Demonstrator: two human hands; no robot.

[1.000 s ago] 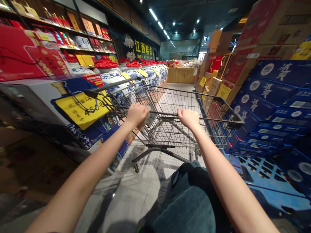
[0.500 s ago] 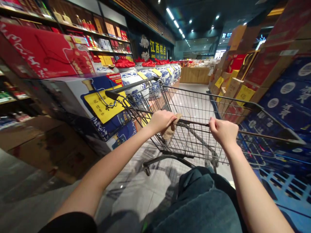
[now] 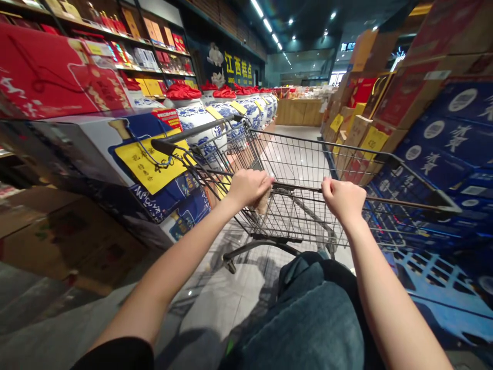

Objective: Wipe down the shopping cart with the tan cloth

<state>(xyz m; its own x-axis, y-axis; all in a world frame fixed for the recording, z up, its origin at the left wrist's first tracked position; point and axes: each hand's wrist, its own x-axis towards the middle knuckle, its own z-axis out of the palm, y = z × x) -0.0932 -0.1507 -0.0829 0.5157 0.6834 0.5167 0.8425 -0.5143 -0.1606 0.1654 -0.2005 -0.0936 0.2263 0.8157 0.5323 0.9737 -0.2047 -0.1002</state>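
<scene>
A black wire shopping cart [image 3: 296, 187] stands in front of me, turned at a slant, and no goods show in its basket. Closed over its near rail is my left hand [image 3: 246, 187]. A crumpled brown piece, like cloth or paper [image 3: 263, 204], hangs under those fingers, partly hidden by them. My right hand [image 3: 344, 201] is wrapped round the same rail farther right. The cart's black handle [image 3: 165, 146] sticks out at the left, beyond my left hand, with neither hand on it.
On the left, stacked gift boxes [image 3: 77, 144] bear a yellow price sign [image 3: 154, 159]. Beyond them, blue-and-white jars [image 3: 192, 121] with red covers line the aisle. Blue cartons [image 3: 442, 133] rise at the right, near a blue plastic pallet [image 3: 435, 272]. A wooden counter [image 3: 298, 112] stands ahead.
The boxes and jars at the left have slid leftward and come nearer in view. Both hands keep their hold on the cart rail, and less of the brown piece shows above my left fingers.
</scene>
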